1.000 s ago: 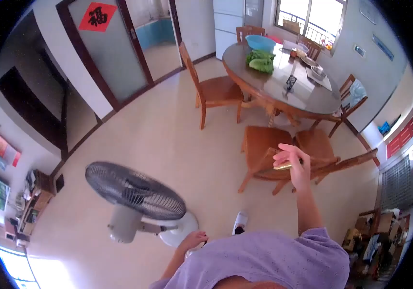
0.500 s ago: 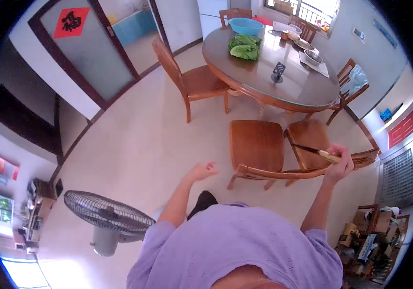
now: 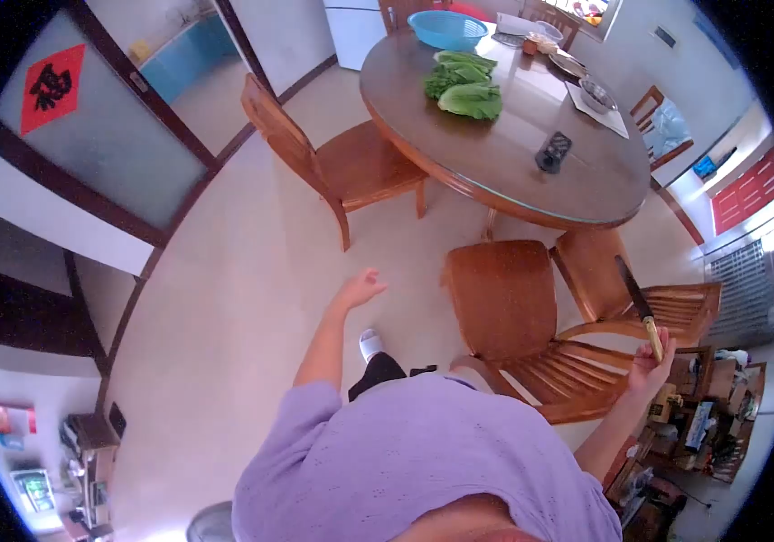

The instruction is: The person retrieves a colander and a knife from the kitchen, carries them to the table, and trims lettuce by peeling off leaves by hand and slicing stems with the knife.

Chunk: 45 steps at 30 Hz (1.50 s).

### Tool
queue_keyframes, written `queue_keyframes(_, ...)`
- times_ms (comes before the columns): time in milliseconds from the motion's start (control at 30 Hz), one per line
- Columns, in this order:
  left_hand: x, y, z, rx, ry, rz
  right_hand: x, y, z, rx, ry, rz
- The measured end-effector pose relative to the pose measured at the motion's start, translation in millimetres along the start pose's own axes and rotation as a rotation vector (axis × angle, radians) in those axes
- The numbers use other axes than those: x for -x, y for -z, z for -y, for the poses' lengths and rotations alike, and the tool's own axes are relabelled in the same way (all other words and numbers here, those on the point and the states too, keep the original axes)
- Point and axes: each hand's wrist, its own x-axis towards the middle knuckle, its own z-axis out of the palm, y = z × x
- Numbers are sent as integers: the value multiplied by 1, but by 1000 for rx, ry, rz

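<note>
Knife point(image 3: 642, 312) is held in the right hand point(image 3: 653, 361), out to the right of the body. Light-coloured handle is gripped between thumb and fingers; exact finger placement can't be told at this size. Dark blade is angled away from the body, tip toward the far side, and is seen against the slatted chair point(image 3: 590, 271) on the right. Knife and chair contact can't be confirmed from this view.

Left hand point(image 3: 362, 289) is held in the air over the floor point(image 3: 224, 334), fingers partly spread and loosely bent, well apart from the knife.

2 chairs are placed on the near side of the round surface point(image 3: 513, 172), side by side, backs turned to the body: the slatted chair and a nearer chair point(image 3: 502, 289). Another chair point(image 3: 373, 163) is set at the left of the surface.

On the surface: leafy lettuce point(image 3: 471, 101) is laid near the left edge, just in front of a blue plastic basket point(image 3: 448, 32). Black phone stand point(image 3: 553, 152) is stood nearer the body, right of the lettuce. Metal bowl point(image 3: 597, 94) is set on a white sheet point(image 3: 611, 117) by the right edge. Small brown jar point(image 3: 530, 45) is seen farther back.

White slipper point(image 3: 370, 343) is worn on a foot below the left hand. Dark rounded object point(image 3: 211, 524) is cut off at the bottom edge.
</note>
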Motion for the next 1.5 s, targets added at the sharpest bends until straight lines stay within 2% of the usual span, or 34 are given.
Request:
queue_keyframes(67, 5, 46, 27, 67, 45, -3, 12, -50, -20, 21, 6, -19)
queue_keyframes(167, 3, 109, 74, 185, 122, -44, 9, -104, -55, 3, -43, 104)
queue_keyframes(233, 10, 155, 81, 277, 212, -77, 18, -143, -81, 16, -79, 125)
queue_keyframes(300, 7, 198, 68, 500, 240, -183, 20, -183, -109, 28, -121, 164)
queue_keyframes(333, 1, 219, 68, 612, 179, -257, 12, -188, -124, 8, -155, 246)
queue_keyframes(433, -24, 277, 36, 803, 92, -496, -3, -224, -159, 29, -167, 152)
queue_keyframes(533, -64, 329, 9, 886, -16, -571, -23, -245, -181, -39, -228, 229)
queue_keyframes(600, -92, 355, -2, 891, -120, -597, -49, -259, -201, -118, -236, 192)
queue_keyframes(733, -142, 384, -39, 781, -112, -727, -95, -297, -232, -228, -236, 177)
queue_keyframes(867, -187, 407, -73, 645, -58, -716, -122, -330, -259, -202, -191, 172)
queue_keyframes(933, -220, 428, -40, 621, -138, -692, -125, -342, -254, -175, -149, 140)
queue_keyframes(1000, -242, 439, -23, 593, -217, -882, -123, -359, -249, -154, -135, 89)
queue_keyframes(1067, -258, 451, -18, 519, -259, -974, -122, -365, -247, -147, -92, 33)
queue_keyframes(1167, -277, 470, -10, 523, -185, -1019, -109, -361, -253, -140, -94, -50)
queue_keyframes(1267, -268, 477, -51, 905, -157, -628, -80, -371, -261, -146, -90, -114)
queue_keyframes(1367, -280, 483, -34, 1012, -111, -591, -65, -369, -267, -159, -92, -76)
queue_keyframes(1400, -283, 479, -38, 1007, -57, -666, -63, -373, -270, -161, -91, -65)
queue_keyframes(1500, -274, 472, -38, 1035, -90, -642, -60, -402, -281, -141, -76, -73)
